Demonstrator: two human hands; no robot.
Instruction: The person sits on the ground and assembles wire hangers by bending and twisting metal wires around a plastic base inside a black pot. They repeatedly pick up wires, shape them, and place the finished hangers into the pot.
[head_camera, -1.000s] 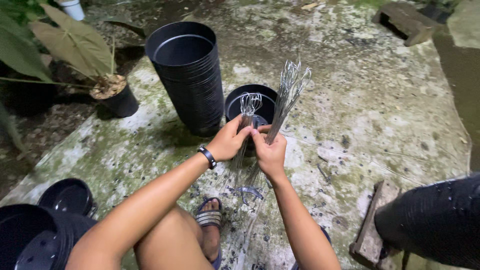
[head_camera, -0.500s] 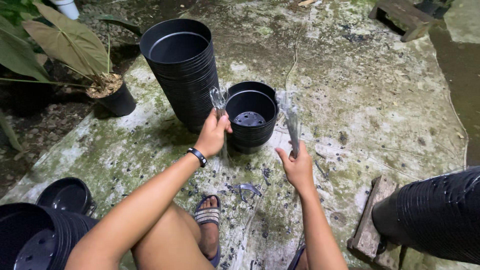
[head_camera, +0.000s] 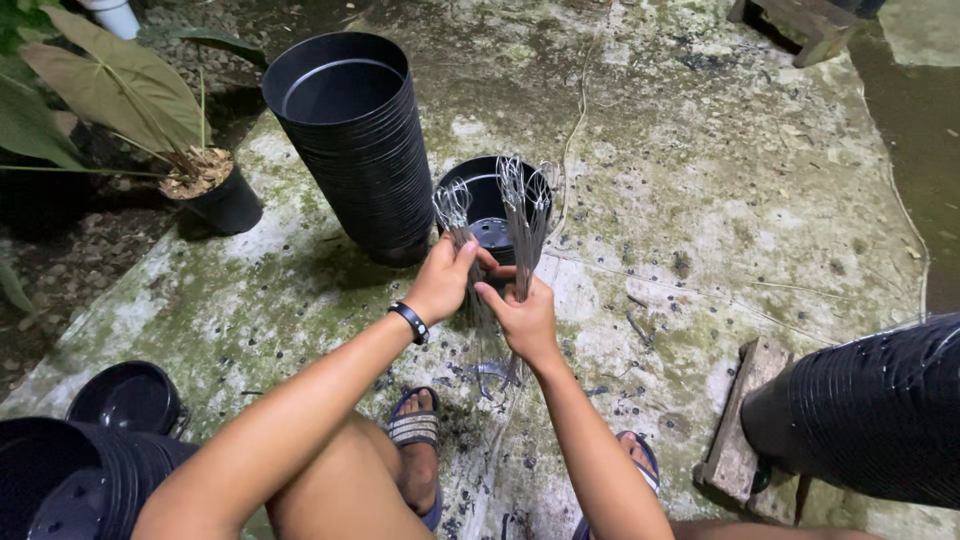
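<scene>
Left hand (head_camera: 441, 282) is closed around a small bunch of looped wire hangers (head_camera: 452, 212), held upright beside the tall stack of black pots (head_camera: 355, 140). Your right hand (head_camera: 523, 318) pinches the bigger wire bundle (head_camera: 524, 215) just in front of the single black pot (head_camera: 487, 205) on the mossy concrete floor (head_camera: 720, 180). You seem to be separating hangers; the next move calls for drawing a few clear untangled.

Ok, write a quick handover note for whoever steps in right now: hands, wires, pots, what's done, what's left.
Left hand: closed on a small bunch of wire hangers, loops up.
Right hand: closed on a bigger wire bundle, also upright.
Both are held over the single black pot, which stands on the concrete beside the tall pot stack.
Done: a small bunch is separated from the bundle.
Left: no wire is attached to the pot yet; the stacks look untouched.
</scene>
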